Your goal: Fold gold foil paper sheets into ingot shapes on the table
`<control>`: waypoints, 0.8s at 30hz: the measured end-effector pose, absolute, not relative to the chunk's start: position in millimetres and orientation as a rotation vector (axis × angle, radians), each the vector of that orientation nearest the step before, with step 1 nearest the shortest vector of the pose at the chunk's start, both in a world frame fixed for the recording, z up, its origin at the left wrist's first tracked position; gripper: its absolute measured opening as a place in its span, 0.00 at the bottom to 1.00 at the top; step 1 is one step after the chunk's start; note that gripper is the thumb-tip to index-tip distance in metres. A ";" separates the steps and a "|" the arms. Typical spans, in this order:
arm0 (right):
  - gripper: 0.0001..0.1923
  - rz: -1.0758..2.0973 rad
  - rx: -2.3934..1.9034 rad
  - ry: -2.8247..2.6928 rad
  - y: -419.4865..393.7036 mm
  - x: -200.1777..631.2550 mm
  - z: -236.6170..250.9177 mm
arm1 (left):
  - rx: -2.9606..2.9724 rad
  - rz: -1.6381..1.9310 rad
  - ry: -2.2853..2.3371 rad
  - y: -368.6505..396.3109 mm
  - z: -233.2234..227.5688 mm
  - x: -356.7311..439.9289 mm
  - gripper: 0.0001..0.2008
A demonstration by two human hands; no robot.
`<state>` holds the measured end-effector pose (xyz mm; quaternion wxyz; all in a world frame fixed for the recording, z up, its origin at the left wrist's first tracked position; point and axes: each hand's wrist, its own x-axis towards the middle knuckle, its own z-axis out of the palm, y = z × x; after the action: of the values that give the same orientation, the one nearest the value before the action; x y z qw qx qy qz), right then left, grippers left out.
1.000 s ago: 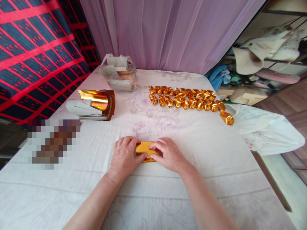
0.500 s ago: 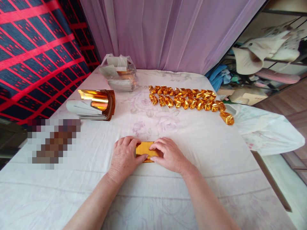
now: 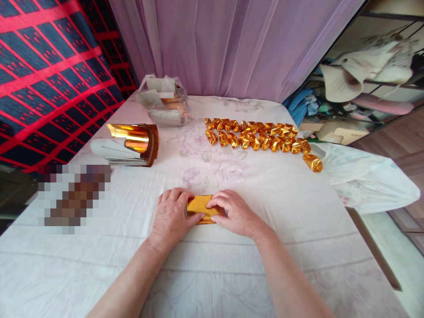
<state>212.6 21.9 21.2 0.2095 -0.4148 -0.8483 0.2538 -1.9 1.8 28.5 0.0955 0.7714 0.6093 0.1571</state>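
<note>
A small folded rectangle of gold foil paper [image 3: 200,205] lies flat on the cloth between my hands. My left hand [image 3: 172,212] grips its left end, with the thumb across the lower face and the fingers along the upper left corner. On the other end, my right hand [image 3: 233,212] holds the paper between thumb and curled fingertips. The paper's right end is partly hidden under those fingers. Farther off to the right, two rows of crumpled-looking folded gold foil pieces [image 3: 255,141] rest on the table, with one more piece [image 3: 312,162] at the near right end.
A curved stack of gold foil sheets [image 3: 137,139] stands at the left on the table's pale flowered cloth [image 3: 212,265]. Behind it sits a clear plastic bag [image 3: 164,101] of more sheets. A blurred-out patch [image 3: 77,196] covers the left edge. A shelf [image 3: 364,79] rises at right.
My right thumb has slid slightly to the right along the lower edge of the foil paper. My left hand keeps its place.
</note>
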 end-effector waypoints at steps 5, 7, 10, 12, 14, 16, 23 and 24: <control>0.13 0.714 -1.107 -2.397 23.0 215.8 20.8 | 2.276 0.456 1.811 2.1 28.4 -1.8 0.20; 0.13 0.713 -1.108 -2.405 23.1 215.4 21.5 | 2.277 0.458 1.810 2.1 28.2 -1.9 0.20; 0.13 0.718 -1.112 -2.410 23.2 215.1 22.0 | 2.279 0.462 1.809 2.0 27.4 -2.2 0.20; 0.13 0.725 -1.114 -2.408 23.3 215.7 21.9 | 2.283 0.462 1.807 2.0 26.8 -2.5 0.20; 0.14 0.739 -1.104 -2.407 23.5 217.1 22.3 | 2.289 0.463 1.805 2.0 26.5 -2.6 0.20; 0.15 0.761 -1.085 -2.410 23.6 218.6 23.7 | 2.290 0.465 1.808 2.0 26.7 -2.6 0.19; 0.16 0.775 -1.112 -2.452 23.5 218.7 30.6 | 2.282 0.463 1.814 1.7 28.3 -1.4 0.19; 0.16 0.771 -1.114 -2.456 23.5 218.5 30.8 | 2.281 0.464 1.814 1.7 28.4 -1.4 0.19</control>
<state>218.5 23.5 30.8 0.1676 -0.3917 -0.8632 0.2710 -1.4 1.7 28.4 0.0948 0.7695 0.6119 0.1565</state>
